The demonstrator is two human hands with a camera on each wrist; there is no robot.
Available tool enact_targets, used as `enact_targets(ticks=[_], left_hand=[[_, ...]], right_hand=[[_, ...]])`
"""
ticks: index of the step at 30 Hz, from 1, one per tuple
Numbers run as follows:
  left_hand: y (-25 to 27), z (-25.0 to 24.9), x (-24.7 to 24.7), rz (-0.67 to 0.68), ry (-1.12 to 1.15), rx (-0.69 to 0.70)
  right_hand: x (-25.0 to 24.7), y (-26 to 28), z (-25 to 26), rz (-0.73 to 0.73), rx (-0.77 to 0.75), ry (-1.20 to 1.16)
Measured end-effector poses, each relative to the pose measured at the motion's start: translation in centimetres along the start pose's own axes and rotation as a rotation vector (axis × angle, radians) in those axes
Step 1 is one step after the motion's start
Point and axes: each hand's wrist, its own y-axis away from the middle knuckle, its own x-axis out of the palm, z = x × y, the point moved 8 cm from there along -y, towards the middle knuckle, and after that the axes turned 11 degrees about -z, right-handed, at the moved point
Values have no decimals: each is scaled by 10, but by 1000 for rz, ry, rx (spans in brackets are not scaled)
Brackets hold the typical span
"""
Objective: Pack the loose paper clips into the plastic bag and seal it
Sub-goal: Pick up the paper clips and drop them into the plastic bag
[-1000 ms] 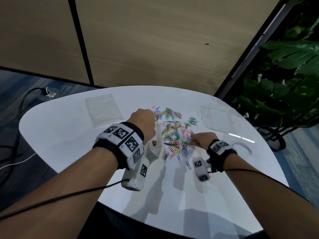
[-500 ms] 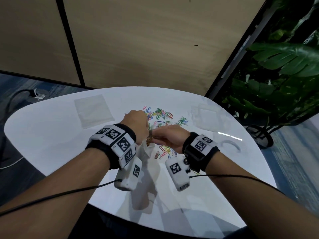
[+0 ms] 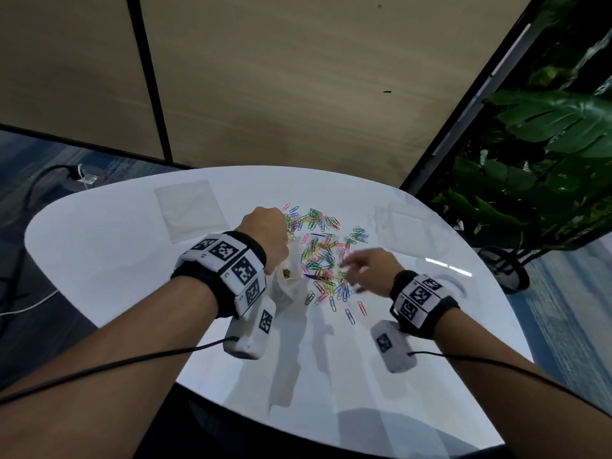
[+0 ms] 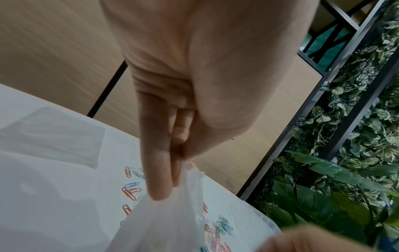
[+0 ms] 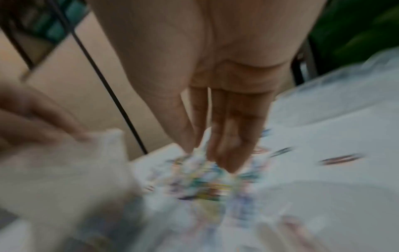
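The left hand (image 3: 268, 233) is pinching the top edge of the plastic bag (image 3: 288, 283) between thumb and fingers (image 4: 158, 170), holding it up so that it is hanging down to the white table (image 3: 99, 260) just left of the paper clips (image 3: 323, 256). Inside the bag, a small dark and yellow cluster is showing through the film near its upper part; whether that is clips is too small to tell, and the bag's lower part is lying hidden behind the left wrist camera. In the left wrist view the bag (image 4: 164, 221) is spreading out below the fingertips, cloudy enough that its contents are not showing.

The coloured clip pile is lying loose on the table, and the right hand (image 3: 367, 270) is reaching onto its right side, blurred. In the right wrist view its fingers (image 5: 228, 129) are extended and close together, tips down among the paper clips (image 5: 207, 180); whether they are gripping any cannot be told through the smear.

Left of the pile and further back, a flat clear bag (image 3: 190, 210) is lying on the table, apparently holding nothing. Right of the pile, a clear plastic box (image 3: 407, 226) is sitting, its outline faint and its inside hard to read. Beyond the box, a leafy plant (image 3: 546, 144) is running out of the picture at the right edge
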Motion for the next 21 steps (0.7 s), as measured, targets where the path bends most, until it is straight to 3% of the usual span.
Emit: enact_targets(ticks=[3,5,7,14,18,21], left_hand=[[1,0,-3,-12,10,-1],[1,-1,-2,-15,9,-2],[1,-3,-1,-19,11,-4],[0,-1,4,7,-21,-5],[-1,5,1,10,-52,-9],[-1,8,-2,5,-57,-4]], right_hand=[[-6,13,-84,130,284,554],[2,28,-117,190,418,578],[14,33,-125,135,453,395],[55,6,-69,-143,267,62],[54,-25,-33,-251,95,185],[60,-45,-12,-219,-97,319]])
